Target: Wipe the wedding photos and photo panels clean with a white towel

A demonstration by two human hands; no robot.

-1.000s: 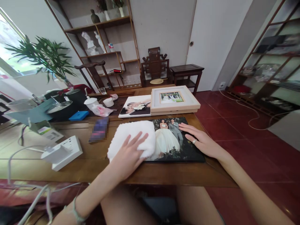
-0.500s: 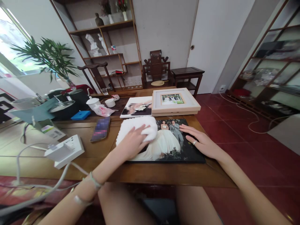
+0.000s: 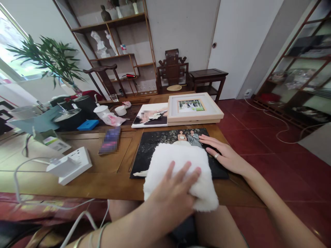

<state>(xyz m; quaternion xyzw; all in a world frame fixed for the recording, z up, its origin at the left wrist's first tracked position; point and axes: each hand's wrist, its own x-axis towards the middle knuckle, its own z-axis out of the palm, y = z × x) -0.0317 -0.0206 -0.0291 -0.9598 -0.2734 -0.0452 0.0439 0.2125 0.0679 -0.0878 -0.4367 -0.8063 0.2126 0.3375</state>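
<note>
At table's near edge: left hand [image 3: 172, 198] flat on towel [image 3: 181, 172]; right hand [image 3: 224, 156] flat on photo [image 3: 155, 144].

Premises: a lived-in home sitting room with a tea corner. Evidence: carved wooden chair [image 3: 172, 70] and side table [image 3: 208, 77] against the wall; open shelves [image 3: 116, 44] holding vases and white figurines; potted plant [image 3: 48, 62] by the window; red tiled floor [image 3: 258, 144]. Wooden surface [image 3: 108, 162] carries cups [image 3: 120, 110], a kettle [image 3: 82, 103], a power strip [image 3: 68, 165] and framed wedding photos [image 3: 192, 108].
</note>
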